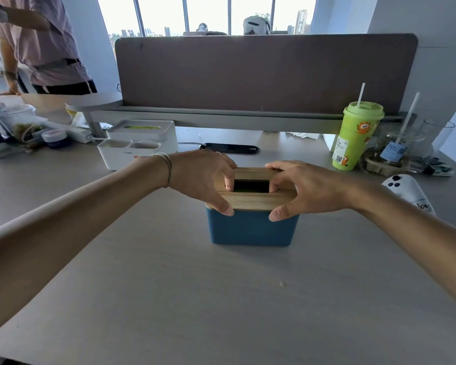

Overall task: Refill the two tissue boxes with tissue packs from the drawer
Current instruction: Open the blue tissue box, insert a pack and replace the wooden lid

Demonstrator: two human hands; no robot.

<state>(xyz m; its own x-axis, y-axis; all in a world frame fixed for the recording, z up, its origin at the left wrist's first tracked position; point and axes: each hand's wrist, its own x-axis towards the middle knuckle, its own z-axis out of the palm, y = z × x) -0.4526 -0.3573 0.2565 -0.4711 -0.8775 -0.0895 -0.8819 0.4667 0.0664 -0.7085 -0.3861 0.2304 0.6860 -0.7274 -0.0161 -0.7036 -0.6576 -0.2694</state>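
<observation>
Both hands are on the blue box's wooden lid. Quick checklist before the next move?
1. Left hand gripping lid: ok.
2. Right hand gripping lid: ok.
3. Fingers of both hands hooked in the slot: ok.
4. Lid seated flush on blue box: cannot tell.
5. Pack inside: green shows through slot, cannot tell.
6. White box filled: green visible in its opening, cannot tell.

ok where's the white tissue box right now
In the head view the white tissue box sits back-left on the desk, behind the left hand, left of the black phone.
</observation>
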